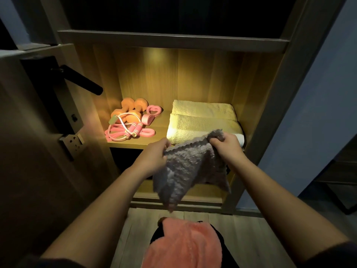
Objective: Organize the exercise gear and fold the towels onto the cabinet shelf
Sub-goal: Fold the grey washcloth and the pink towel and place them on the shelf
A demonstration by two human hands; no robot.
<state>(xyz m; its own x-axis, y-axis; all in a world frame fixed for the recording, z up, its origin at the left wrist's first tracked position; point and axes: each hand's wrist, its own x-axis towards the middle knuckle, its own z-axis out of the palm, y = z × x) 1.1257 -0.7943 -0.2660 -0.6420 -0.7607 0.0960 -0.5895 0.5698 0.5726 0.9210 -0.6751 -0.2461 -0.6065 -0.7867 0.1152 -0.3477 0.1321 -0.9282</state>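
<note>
A small grey towel (pixel 190 167) hangs in front of the lit cabinet shelf (pixel 135 143). My left hand (pixel 154 155) pinches its upper left edge and my right hand (pixel 227 143) grips its upper right corner. Folded cream towels (pixel 202 120) lie stacked on the right half of the shelf. On the left half sit orange dumbbells (pixel 133 108), a pink skipping rope (pixel 125 130) and a pink heart-shaped band (pixel 151 114). A pink towel (pixel 185 246) lies draped over my knee at the bottom of the view.
An open door with a black lever handle (pixel 83 79) stands at the left. A lower cabinet compartment (pixel 202 192) shows behind the hanging towel. Wooden floor (pixel 251 238) lies below, and a blue wall (pixel 328 113) is at the right.
</note>
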